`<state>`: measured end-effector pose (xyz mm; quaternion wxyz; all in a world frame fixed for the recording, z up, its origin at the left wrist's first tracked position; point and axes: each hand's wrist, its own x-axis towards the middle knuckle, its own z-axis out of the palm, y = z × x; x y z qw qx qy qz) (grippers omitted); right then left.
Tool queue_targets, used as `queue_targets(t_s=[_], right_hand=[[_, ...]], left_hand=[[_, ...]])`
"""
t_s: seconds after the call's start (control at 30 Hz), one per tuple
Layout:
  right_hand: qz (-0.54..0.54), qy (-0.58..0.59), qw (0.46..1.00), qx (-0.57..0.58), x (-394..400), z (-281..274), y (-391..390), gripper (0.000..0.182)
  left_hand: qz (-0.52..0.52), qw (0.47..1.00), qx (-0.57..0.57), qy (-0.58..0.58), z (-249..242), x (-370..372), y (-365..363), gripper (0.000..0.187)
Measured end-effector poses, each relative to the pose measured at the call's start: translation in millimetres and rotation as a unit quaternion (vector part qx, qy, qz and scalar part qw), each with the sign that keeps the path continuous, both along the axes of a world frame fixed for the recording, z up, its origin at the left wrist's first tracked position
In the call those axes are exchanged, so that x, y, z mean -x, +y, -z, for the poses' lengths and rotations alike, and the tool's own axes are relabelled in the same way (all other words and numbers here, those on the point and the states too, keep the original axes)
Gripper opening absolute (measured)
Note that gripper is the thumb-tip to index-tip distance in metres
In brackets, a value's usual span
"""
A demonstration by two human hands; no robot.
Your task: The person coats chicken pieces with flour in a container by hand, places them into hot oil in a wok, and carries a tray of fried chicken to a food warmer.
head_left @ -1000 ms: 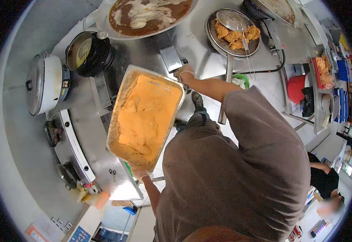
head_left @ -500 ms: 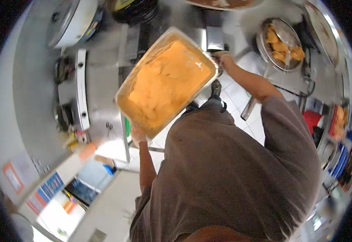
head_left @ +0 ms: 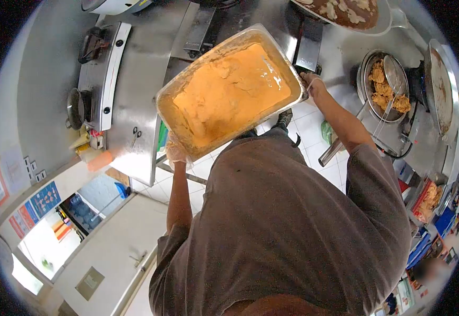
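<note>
Head: tray (head_left: 200, 70) (between both hands (head_left: 177, 150)) points lengthwise toward upper right

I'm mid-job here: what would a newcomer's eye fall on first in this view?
Probably the big tray of orange mix just above the picture's middle, held at opposite ends by the left hand and right hand. Next, the fried pieces at upper right, then the brown liquid in the wide pan at the top edge.
</note>
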<state>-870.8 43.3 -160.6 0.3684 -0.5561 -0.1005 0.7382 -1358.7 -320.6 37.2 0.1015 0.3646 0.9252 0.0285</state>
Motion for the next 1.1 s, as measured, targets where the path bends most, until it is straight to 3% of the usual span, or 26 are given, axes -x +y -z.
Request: queue_targets(t_s=[0.07, 0.1, 0.2, 0.3, 0.37, 0.47, 0.57, 0.67, 0.73, 0.8, 0.87, 0.93, 1.0, 1.07, 1.1], right_hand=[[0.006, -0.023, 0.999, 0.044, 17.5, -55.9, -7.1, 0.006], [0.02, -0.01, 0.999, 0.039, 16.9, -53.3, -7.4, 0.006], [0.042, 0.01, 0.999, 0.016, 11.3, -41.0, -8.8, 0.006], [0.043, 0.007, 0.999, -0.008, 15.7, -55.0, -14.3, 0.008], [0.081, 0.017, 0.997, -0.006, 18.4, -58.9, -16.8, 0.01], [0.009, 0.028, 0.998, -0.049, 11.7, -54.5, -18.3, 0.014], [-0.123, -0.021, 0.992, 0.003, 10.5, -58.9, -9.4, 0.018], [-0.158, -0.189, 0.969, -0.004, 6.6, -109.4, -11.9, 0.015], [-0.174, -0.442, 0.864, -0.163, 0.4, -139.0, -17.6, 0.019], [-0.13, -0.578, 0.741, -0.318, 21.1, -215.6, -36.5, 0.024], [-0.158, -0.59, 0.663, -0.433, 56.4, -265.0, -42.5, 0.028], [-0.321, -0.506, 0.636, -0.486, 91.3, -269.5, -48.2, 0.031], [-0.6, -0.468, 0.492, -0.423, 153.7, -301.8, -55.7, 0.038], [-0.592, -0.436, 0.449, -0.508, 187.5, -257.2, -68.3, 0.039], [-0.617, -0.46, 0.413, -0.486, 201.8, -217.7, -73.3, 0.039]], left_hand=[[0.046, 0.997, 0.018, 0.055, 10.0, 5.3, -6.0, 0.065], [0.077, 0.992, 0.03, 0.092, 14.2, 6.8, -8.5, 0.063], [0.035, 0.996, 0.084, 0.007, 1.6, 4.7, -2.2, 0.049], [0.075, 0.996, 0.036, 0.03, 10.8, 7.6, -8.1, 0.045], [0.105, 0.991, 0.065, 0.053, 14.8, 10.1, -12.7, 0.046], [0.123, 0.985, 0.093, 0.079, 32.3, 22.8, -19.3, 0.049], [0.118, 0.983, 0.117, 0.081, 32.9, 22.1, -19.1, 0.052], [0.142, 0.978, 0.116, 0.095, 32.6, 24.1, -19.1, 0.054], [0.152, 0.976, 0.115, 0.107, 36.2, 23.8, -20.6, 0.056], [0.144, 0.975, 0.121, 0.119, 39.8, 23.4, -20.1, 0.058], [0.149, 0.972, 0.123, 0.135, 60.0, 33.9, -28.9, 0.061], [0.135, 0.975, 0.131, 0.119, 63.6, 33.6, -32.2, 0.062], [0.102, 0.982, 0.143, 0.07, 41.7, 22.1, -19.9, 0.063], [0.121, 0.986, 0.066, 0.091, 39.4, 18.5, -21.0, 0.054], [0.129, 0.986, 0.028, 0.102, 38.0, 17.0, -22.5, 0.051]])
